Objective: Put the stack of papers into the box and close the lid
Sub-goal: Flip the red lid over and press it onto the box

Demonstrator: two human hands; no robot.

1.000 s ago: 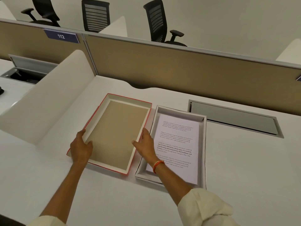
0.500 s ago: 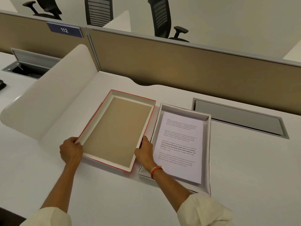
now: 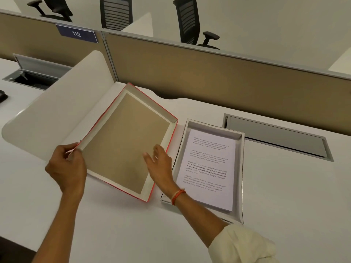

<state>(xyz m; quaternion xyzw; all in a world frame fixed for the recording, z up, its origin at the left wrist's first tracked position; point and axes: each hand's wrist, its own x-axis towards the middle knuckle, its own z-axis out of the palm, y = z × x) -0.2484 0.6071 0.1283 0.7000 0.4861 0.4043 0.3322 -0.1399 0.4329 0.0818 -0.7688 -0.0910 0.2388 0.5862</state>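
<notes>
**Lid tilted up in the left hand, papers lying in the box**

Nearest the camera, two bare forearms reach forward over the white desk, the right one coming out of a rolled cream sleeve and wearing an orange thread bracelet at the wrist. The left hand is closed on the near left corner of the shallow red-edged cardboard lid, thumb on the inner rim, and that side is raised so the lid tilts with its brown inside facing up. The right hand is open, fingers spread and blurred, over the lid's right rim; whether it touches the rim I cannot tell. At three o'clock from the lid, just beside it, the shallow white rectangular box lies flat on the desk with the stack of white printed papers inside it. Further out at two o'clock a grey metal cable hatch is set into the desk. At eleven o'clock a curved white side divider rises, and beyond stands the tan partition wall bearing a blue plate numbered 112
</notes>
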